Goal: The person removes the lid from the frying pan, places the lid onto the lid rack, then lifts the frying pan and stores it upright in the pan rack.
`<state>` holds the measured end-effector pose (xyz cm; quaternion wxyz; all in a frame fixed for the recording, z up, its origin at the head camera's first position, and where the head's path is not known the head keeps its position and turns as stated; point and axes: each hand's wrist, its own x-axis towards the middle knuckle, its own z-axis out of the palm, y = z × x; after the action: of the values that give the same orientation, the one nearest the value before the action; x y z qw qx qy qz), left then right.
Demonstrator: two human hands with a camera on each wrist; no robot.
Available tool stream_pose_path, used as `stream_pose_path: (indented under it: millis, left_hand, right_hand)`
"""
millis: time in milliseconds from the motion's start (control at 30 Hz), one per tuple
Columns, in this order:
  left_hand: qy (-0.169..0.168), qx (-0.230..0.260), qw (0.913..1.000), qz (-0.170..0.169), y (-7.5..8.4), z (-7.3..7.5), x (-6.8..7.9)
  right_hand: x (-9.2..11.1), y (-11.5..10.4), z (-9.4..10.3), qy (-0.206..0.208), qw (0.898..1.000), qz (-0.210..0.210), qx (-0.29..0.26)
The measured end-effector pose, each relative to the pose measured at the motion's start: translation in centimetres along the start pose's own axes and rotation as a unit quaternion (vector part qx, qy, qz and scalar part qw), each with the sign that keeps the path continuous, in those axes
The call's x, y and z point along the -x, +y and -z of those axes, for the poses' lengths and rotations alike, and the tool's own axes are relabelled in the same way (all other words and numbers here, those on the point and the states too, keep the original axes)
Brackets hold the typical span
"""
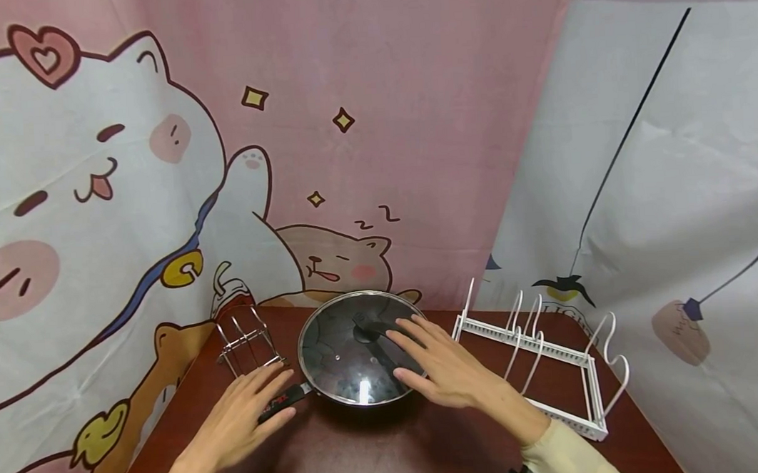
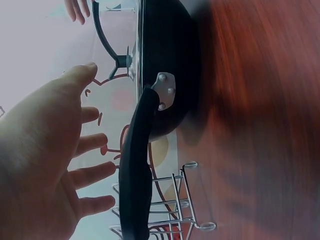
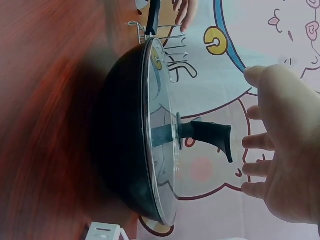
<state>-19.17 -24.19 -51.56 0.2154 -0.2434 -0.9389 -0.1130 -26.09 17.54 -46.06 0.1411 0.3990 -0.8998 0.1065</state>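
A black wok (image 3: 117,135) stands on the table, covered by a clear glass lid (image 1: 340,360) with a metal rim. From the middle of the lid rises a black curved lid handle (image 3: 207,134). My right hand (image 1: 446,365) hovers beside that handle with its fingers spread; the right wrist view shows a gap between them. The wok's long black handle (image 2: 136,165) points toward my left side. Above it is my left hand (image 1: 240,415), its fingers extended and apart from the handle in the left wrist view. Both hands hold nothing.
A small chrome wire rack (image 1: 246,340) stands behind my left hand. To the right lies a white rack frame (image 1: 552,349) with upright wire dividers. The red-brown wooden table (image 1: 339,453) meets a printed cartoon curtain (image 1: 411,120) at its back and sides.
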Motion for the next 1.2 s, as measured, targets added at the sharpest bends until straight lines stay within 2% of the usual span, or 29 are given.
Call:
stream_pose_path:
  millis: [267,533,933,1200]
  left_hand:
    - [0.003,-0.015,0.9999,0.007,-0.3,-0.8,0.0]
    - [-0.024,-0.016,0.9985,0.045,-0.1,-1.2,0.0]
    - [-0.032,-0.009,0.9972,0.066,-0.1,-1.9,0.1]
    - [-0.075,0.009,0.9914,0.107,-0.1,-2.1,0.2]
  right_hand:
    - [-1.1,0.2,-0.6,-0.005,1.0,-0.011,0.004]
    - [-2.0,0.3,-0.7,-0.017,1.0,-0.024,-0.01]
    - [-3.4,0.5,-0.6,-0.037,0.998,-0.037,-0.021]
    - [-4.2,0.6,-0.8,-0.038,0.998,-0.039,-0.024]
